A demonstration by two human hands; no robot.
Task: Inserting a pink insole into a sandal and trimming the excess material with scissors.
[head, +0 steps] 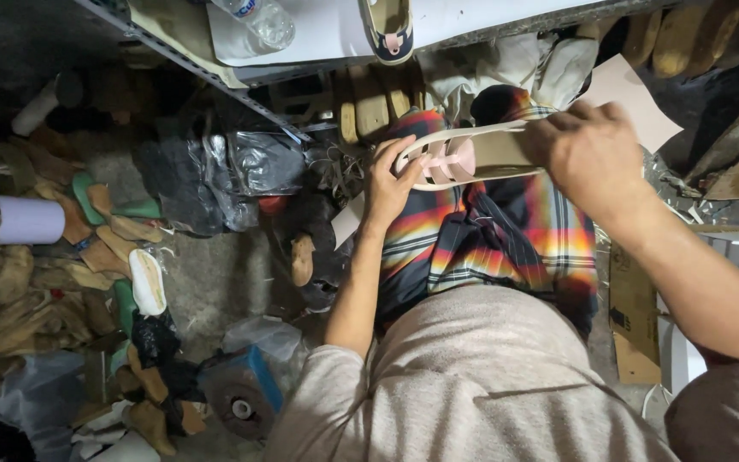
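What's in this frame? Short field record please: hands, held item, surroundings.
left hand: fingers pressing the pink straps of the sandal
right hand: gripping the sandal's other end
sandal: beige sole, pink straps, held over the lap
lap: plaid cloth
bench above: second sandal, plastic bottle
floor on the left: pile of shoe soles, white roll, blue machine

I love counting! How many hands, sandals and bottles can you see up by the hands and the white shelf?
Hands: 2, the left hand and the right hand
Sandals: 2, the strappy sandal in both hands and the sandal on the shelf
Plastic bottles: 1, the bottle
Total: 5
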